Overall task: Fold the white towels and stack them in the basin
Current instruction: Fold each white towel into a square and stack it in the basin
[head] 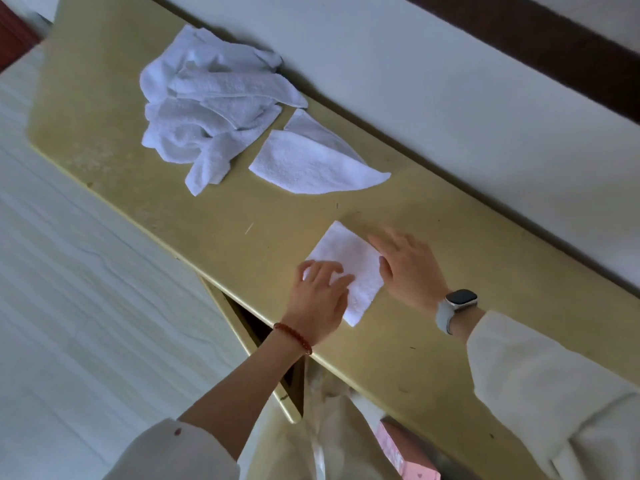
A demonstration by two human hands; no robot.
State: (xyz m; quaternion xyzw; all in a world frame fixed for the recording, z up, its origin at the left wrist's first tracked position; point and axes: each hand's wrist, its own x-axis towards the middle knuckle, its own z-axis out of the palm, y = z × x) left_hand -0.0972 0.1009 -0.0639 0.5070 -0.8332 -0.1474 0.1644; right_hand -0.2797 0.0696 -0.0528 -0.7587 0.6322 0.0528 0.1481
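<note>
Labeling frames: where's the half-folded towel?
Head view, center: half-folded towel lies on the table, between the crumpled pile and the wall.

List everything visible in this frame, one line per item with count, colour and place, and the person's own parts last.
folded towel: 1, white, table front, under both hands
half-folded towel: 1, white, mid table
towel pile: 1 heap, count unclear, white, far end of table
table: 1, yellow, against wall
pink box: 1, below table edge
basin: not in view
left hand: red bead bracelet, rests on folded towel
right hand: grey watch, flat at towel's edge
</note>
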